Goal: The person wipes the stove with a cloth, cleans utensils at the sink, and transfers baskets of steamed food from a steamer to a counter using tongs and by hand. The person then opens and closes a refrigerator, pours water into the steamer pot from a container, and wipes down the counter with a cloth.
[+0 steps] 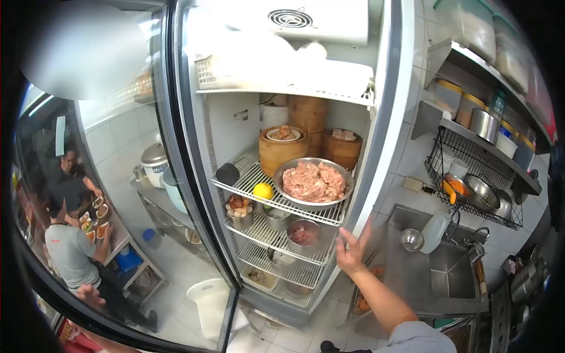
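Note:
The glass door [141, 247] of an upright fridge stands open on my left. My left hand [91, 296] shows through its glass near the lower frame, fingers apart; the frame hides my wrist. My right hand [353, 250] is raised with spread fingers, holding nothing, just beside the fridge's right edge. On the wire shelf [241, 183] inside sits a metal bowl of ground meat [315, 181]. Beside it are a yellow lemon-like fruit [263, 190], a dark cup [228, 173] and a bamboo steamer [282, 156] with a small dish on top.
Lower fridge shelves hold several metal containers, one with raw meat [303, 234]. At right are a steel sink [452, 275], a dish rack [471, 176] and wall shelves [471, 126]. Beyond the glass, people [73, 247] handle plates of food at a counter. A white bin [210, 306] stands on the floor.

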`<state>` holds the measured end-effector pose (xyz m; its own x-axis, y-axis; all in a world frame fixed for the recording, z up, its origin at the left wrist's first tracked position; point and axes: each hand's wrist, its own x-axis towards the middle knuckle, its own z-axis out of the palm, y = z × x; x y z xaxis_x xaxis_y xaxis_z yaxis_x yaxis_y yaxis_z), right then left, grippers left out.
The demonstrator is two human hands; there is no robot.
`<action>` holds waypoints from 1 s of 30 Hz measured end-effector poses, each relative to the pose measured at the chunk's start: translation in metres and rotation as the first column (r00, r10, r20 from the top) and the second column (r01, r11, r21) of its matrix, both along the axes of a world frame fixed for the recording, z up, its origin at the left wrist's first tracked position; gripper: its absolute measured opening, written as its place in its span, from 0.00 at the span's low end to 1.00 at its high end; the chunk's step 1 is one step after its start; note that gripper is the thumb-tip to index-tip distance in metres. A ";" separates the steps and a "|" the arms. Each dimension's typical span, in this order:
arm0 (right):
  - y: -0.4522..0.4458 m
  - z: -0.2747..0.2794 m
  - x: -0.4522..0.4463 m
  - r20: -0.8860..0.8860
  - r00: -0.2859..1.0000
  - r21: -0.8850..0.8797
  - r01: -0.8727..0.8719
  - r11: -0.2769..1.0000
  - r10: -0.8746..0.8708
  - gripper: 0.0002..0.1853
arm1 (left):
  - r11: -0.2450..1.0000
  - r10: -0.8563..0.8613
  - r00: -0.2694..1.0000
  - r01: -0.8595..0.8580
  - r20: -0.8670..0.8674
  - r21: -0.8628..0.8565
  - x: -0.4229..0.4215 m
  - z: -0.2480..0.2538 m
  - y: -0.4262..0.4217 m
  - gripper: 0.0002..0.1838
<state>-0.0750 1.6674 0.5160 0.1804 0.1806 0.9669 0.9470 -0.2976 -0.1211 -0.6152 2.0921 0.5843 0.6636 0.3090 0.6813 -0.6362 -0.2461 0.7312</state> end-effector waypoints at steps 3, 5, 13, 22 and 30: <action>0.000 -0.002 0.001 0.000 1.000 0.003 0.000 1.000 0.000 0.19 | 0.961 -0.260 0.965 0.263 -0.045 0.089 -0.001 -0.014 0.004 0.26; -0.002 -0.002 0.003 -0.015 1.000 -0.014 -0.025 1.000 0.025 0.19 | 0.972 -0.226 0.974 0.225 0.011 0.074 0.002 -0.016 -0.017 0.27; -0.010 0.002 -0.001 -0.075 0.991 -0.049 -0.113 0.992 0.109 0.23 | 0.657 0.754 0.614 -0.717 0.235 -0.235 0.108 -0.020 -0.197 0.33; -0.128 -0.045 -0.043 -0.618 0.611 0.000 -0.629 0.778 0.494 0.20 | 0.503 0.858 0.467 -0.848 0.215 -0.166 0.227 -0.019 -0.296 0.22; -0.314 -0.242 -0.076 -0.963 0.265 -0.242 -0.786 0.568 -0.044 0.17 | 0.432 0.897 0.421 -0.899 0.135 -0.071 0.336 0.007 -0.374 0.19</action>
<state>-0.1510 1.3530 0.2740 0.4454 0.8892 -0.1049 0.4176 -0.3099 -0.8541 -0.2794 1.7176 0.5909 -0.0818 0.6667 0.7408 -0.1355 -0.7439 0.6545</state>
